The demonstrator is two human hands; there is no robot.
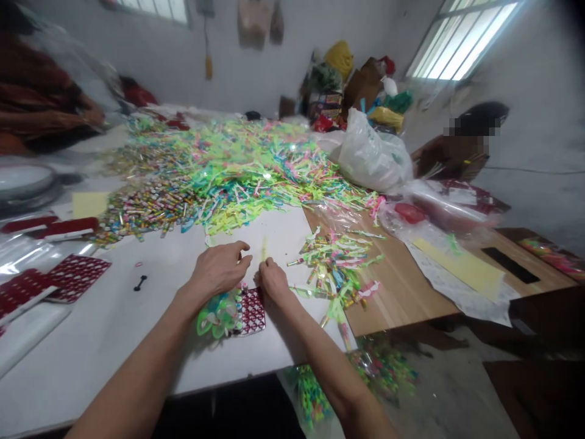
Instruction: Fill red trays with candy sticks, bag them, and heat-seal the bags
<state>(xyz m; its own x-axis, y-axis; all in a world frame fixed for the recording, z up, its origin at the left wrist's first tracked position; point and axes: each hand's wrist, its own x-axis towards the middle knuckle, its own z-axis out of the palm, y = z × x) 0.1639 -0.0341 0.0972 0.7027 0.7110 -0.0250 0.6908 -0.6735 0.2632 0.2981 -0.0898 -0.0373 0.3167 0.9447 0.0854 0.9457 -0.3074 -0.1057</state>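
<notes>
My left hand (222, 266) hovers over the white table, its fingers curved and a gap between the fingertips; I see nothing held in it. Just to its right, my right hand (273, 281) has its fingers pinched together at the base of a thin, pale yellow strip (264, 249), blurred, that points away from me. Below both hands lies a dark red and white patterned piece (253, 311), set with a bunch of green and clear plastic pieces (218, 317) along its left part. My left wrist partly covers that bunch.
A large heap of small bright tubes with green strips (256, 164) covers the far table. A smaller pile (338, 262) lies to the right. Red patterned pieces (77, 277) sit at left, near a small black piece (140, 283). A white plastic bag (375, 152) stands behind. Two other people sit nearby.
</notes>
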